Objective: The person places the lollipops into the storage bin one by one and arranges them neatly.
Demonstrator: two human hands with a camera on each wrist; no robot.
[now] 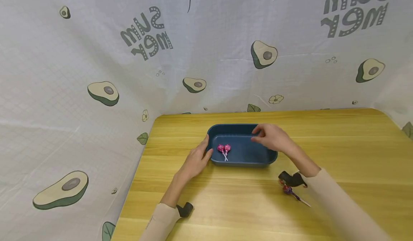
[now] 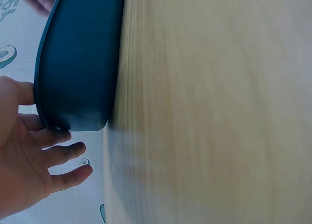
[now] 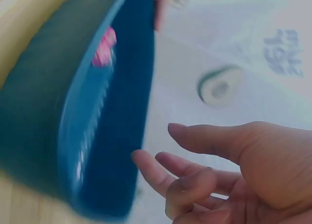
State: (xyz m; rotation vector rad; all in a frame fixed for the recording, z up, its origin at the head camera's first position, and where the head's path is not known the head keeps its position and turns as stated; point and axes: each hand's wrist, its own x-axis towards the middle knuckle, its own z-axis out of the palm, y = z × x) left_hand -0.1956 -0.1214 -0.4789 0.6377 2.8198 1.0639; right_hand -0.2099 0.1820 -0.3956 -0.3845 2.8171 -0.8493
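A dark blue rectangular tray [image 1: 248,165] with rounded corners sits on the wooden table. Two pink-wrapped lollipops [image 1: 227,148] lie side by side in its left part, their white sticks crossing. My left hand [image 1: 194,161] holds the tray's left end, thumb at the rim and the other fingers spread along the outside, as the left wrist view [image 2: 24,151] shows. Over the tray's right end is my right hand [image 1: 272,137], thumb and fingers apart with nothing between them. In the right wrist view the right hand's fingers [image 3: 187,185] are loosely bent beside the tray's wall.
A purple-wrapped lollipop [image 1: 288,190] lies on the table near my right forearm, with something red beside it, partly hidden by the black wrist camera [image 1: 292,179]. Another black wrist camera [image 1: 185,210] is on my left wrist. A white cloth with avocado prints [image 1: 264,54] hangs behind the table.
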